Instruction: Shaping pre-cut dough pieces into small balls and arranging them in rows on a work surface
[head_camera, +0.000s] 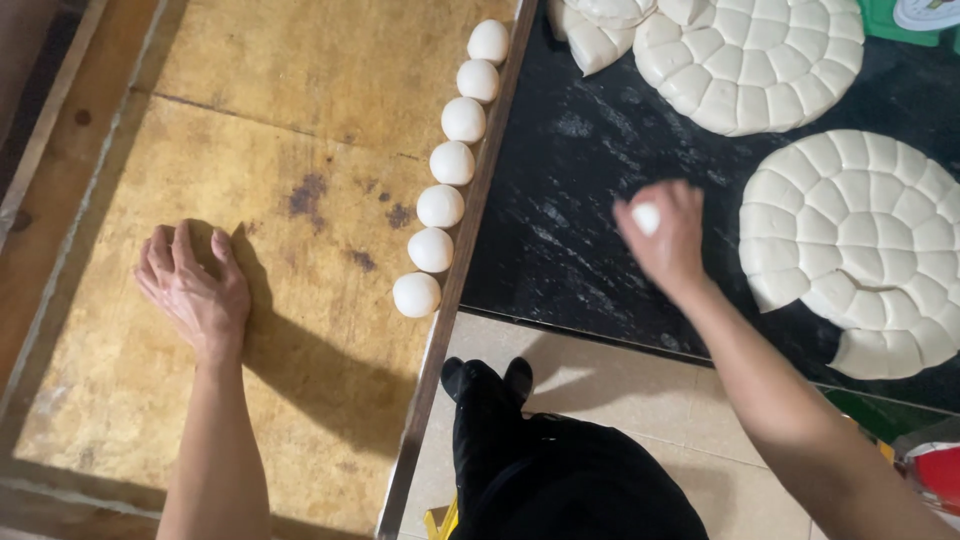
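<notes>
Pinching a small dough piece (646, 217), my right hand (665, 235) hovers over the black counter (570, 230), its fingers (690, 200) curled tight around the white lump. It sits just left of the scored dough round (860, 240), which has a gap cut from its lower edge. My left hand (195, 290) rests flat on the wooden board (250, 140), fingers loosely spread, holding nothing, well left of the row of dough balls (445, 175) lining the board's right edge.
</notes>
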